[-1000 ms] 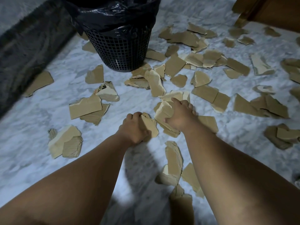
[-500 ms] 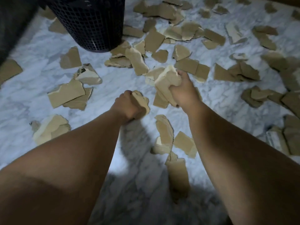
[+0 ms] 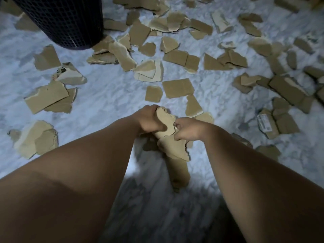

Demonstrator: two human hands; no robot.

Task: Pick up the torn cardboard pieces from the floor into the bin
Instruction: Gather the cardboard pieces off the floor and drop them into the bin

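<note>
Step in hand: gathering, by my reading. Both hands meet low at the near centre, bunching scraps into one handful; nothing is on its way to the bin yet.
Left hand point(image 3: 149, 120): grip curled round the far end of the bundle of torn cardboard pieces point(image 3: 172, 148).
Right hand point(image 3: 190, 131): grip pinching the bundle's right edge, fingers bent onto the card.
Bundle: held between the two hands; I cannot tell whether its near end touches the floor point(image 3: 108, 95).
Bin point(image 3: 70, 20): dark mesh, far left, well apart from the hands; its mouth is out of view.
Loose pieces: scattered over the marble, thickest far and right; a rectangular piece point(image 3: 178, 87) lies just beyond the hands.
Next move: probably one hand takes the whole bundle firmly so no scrap slips, then carries it far-left, up over the bin's rim.
</note>
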